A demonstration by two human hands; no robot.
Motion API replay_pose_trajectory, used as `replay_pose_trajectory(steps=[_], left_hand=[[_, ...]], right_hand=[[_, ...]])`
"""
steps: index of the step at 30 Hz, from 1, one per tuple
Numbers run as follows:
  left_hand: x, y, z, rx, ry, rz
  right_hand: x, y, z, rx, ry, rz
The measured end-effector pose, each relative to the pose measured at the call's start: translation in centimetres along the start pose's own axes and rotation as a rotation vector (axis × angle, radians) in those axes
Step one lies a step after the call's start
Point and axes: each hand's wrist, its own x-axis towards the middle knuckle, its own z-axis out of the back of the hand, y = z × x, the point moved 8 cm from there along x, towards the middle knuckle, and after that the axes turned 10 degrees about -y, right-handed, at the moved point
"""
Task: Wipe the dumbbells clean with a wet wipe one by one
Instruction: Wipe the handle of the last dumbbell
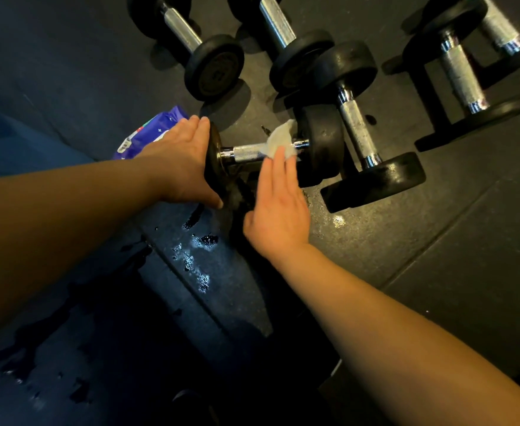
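Two bare forearms reach forward and down over the dark rubber floor, which shows wet patches just below the hands. At the left, the left hand stands on edge with its fingers straight and together, the palm pressed flat against the outer face of the left weight plate of the dumbbell, thumb down at the plate's lower rim. That dumbbell lies crosswise on the floor between the hands. Over it the right hand is held flat, palm down, fingers straight and close together, their tips pressing a crumpled white wet wipe onto the metal handle near the right plate. Behind the left hand lies a purple wipe packet. Farther back, toward the floor's far side, other dumbbells lie on the floor, one just beside the right plate.
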Motion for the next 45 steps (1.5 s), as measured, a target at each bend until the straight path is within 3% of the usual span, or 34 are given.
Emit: replay_pose_trajectory(steps=[4, 13, 18, 23, 30, 35, 41, 45], left_hand=[[0.2, 0.3, 0.0, 0.011, 0.028, 0.008], [2.0, -0.2, 1.5, -0.028, 0.059, 0.002], [1.4, -0.1, 1.0, -0.028, 0.087, 0.018], [1.0, 0.0, 0.5, -0.018, 0.05, 0.027], [-0.1, -0.4, 0.3, -0.005, 0.04, 0.02], [-0.3, -0.3, -0.1, -0.013, 0.019, 0.0], [-1.1, 0.0, -0.9, 0.027, 0.004, -0.025], [-2.7, -0.6, -1.1, 0.066, -0.06, -0.062]], right_hand=[[-0.6, 2.0, -0.7, 0.046, 0.047, 0.149], [1.5, 0.5, 0.2, 0.019, 0.005, 0.101], [0.8, 2.2, -0.1, 0.01, 0.056, 0.218], [1.3, -0.5, 1.0, 0.045, -0.056, -0.033], [0.1, 2.1, 0.2, 0.009, 0.045, 0.208], [1.1, -1.2, 1.5, -0.014, -0.056, -0.043], [-0.1, 2.8, 0.5, -0.01, 0.079, 0.219], [0.1, 1.1, 1.5, -0.044, 0.02, 0.095]])
